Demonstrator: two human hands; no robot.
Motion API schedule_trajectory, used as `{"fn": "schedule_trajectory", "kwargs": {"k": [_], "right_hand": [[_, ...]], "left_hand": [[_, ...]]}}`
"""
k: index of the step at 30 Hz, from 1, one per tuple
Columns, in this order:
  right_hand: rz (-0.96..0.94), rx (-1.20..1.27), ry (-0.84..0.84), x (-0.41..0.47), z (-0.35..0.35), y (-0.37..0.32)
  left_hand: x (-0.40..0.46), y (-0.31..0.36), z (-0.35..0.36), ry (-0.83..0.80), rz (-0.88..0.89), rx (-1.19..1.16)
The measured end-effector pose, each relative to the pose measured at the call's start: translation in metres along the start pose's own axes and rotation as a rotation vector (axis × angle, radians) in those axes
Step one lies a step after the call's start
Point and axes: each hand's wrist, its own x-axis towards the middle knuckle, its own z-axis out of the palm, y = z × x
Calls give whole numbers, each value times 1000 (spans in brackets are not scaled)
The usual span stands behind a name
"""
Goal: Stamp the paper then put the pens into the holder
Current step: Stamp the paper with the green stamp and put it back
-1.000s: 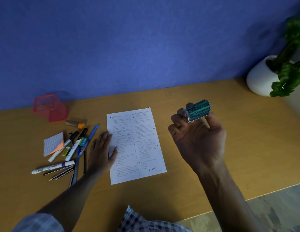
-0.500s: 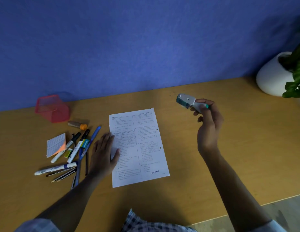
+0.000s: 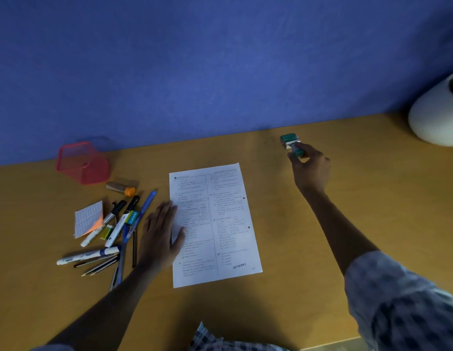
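The stamp [image 3: 290,144] is pinched by the fingertips of the right hand [image 3: 312,168], far right of the paper [image 3: 215,224] (already marked "CANCELLED"). The paper's left edge is pressed by the left hand [image 3: 160,231], fingers flat, slightly spread. Pens [image 3: 119,231] are heaped near the holder [image 3: 81,162].

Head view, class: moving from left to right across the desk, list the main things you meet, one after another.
Pink holder → pile of pens → left hand → printed paper → right hand holding the green stamp → white plant pot.
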Motion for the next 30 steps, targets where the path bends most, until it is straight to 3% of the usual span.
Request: {"fn": "schedule_trajectory", "kwargs": {"k": [14, 30], "right_hand": [[79, -154, -89, 28, 49, 31], [135, -88, -72, 50, 72, 37]], "left_hand": [[1, 2, -1, 3, -7, 15], [2, 4, 1, 12, -3, 16]]}}
